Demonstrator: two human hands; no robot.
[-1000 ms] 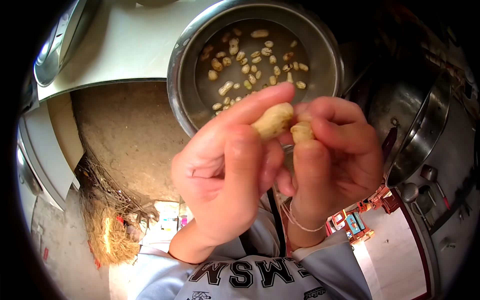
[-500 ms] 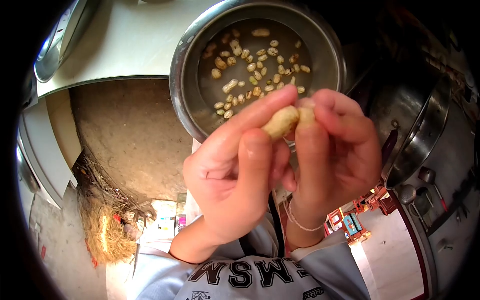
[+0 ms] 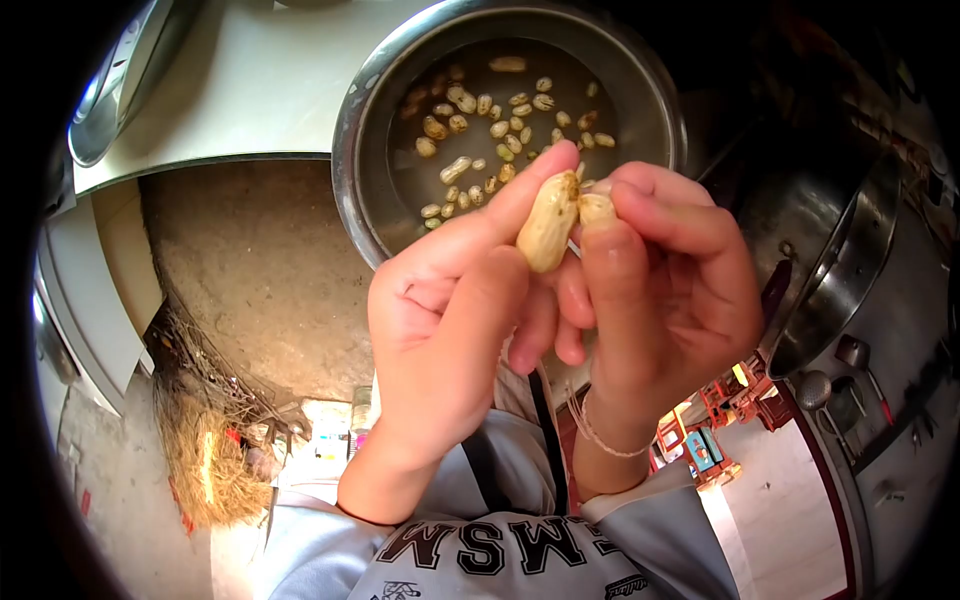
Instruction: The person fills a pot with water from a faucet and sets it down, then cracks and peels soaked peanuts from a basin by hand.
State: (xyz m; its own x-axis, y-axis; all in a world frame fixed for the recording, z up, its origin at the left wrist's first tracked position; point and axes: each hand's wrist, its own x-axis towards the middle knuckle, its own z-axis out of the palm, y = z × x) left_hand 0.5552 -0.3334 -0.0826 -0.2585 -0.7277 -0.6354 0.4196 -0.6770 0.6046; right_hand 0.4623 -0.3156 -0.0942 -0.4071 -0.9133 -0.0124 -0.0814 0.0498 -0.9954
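My left hand (image 3: pixel 440 325) pinches a pale, wet-looking peanut in its shell (image 3: pixel 548 228) between thumb and fingers. The shell stands nearly upright, with a brown mark at its top end. In my right hand (image 3: pixel 675 275), thumb and index finger grip a smaller peanut piece (image 3: pixel 597 208), partly hidden by the fingertips. The two pieces meet near their upper ends; whether they are joined I cannot tell. Beyond both hands is a metal basin (image 3: pixel 350 170) of water with many peanuts (image 3: pixel 462 98) floating in it, some partly covered by my fingers.
A pale countertop (image 3: pixel 250 80) lies to the left of the basin. A large metal wok or pan (image 3: pixel 840 270) stands at the right, near a skimmer (image 3: pixel 815 388) and other utensils. Straw and twigs (image 3: pixel 215 460) are heaped on the floor at lower left.
The peanut in my left hand has turned more upright and shows more of its shell. My left thumb has shifted left and down, and the basin appears slightly further left.
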